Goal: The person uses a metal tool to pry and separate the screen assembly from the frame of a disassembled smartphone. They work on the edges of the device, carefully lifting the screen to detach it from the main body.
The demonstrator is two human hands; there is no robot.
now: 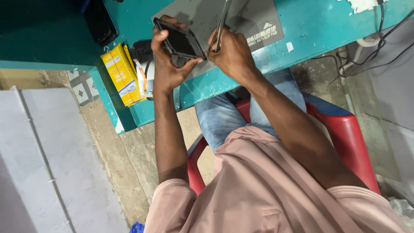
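Note:
My left hand (166, 64) grips a dark smartphone (181, 41), holding it tilted above the near edge of a grey anti-slip mat (250, 17). My right hand (230, 54) is closed around thin metal tweezers (223, 21), whose tips meet the phone's right edge. Both hands hover over the teal workbench (319, 26).
A yellow box (122, 73) and small packets sit on a shelf at the bench's left end. A black device (100, 21) lies at the far left. Cables (371, 47) hang at the right. I sit on a red plastic chair (345, 138); a grey panel (47, 164) stands at left.

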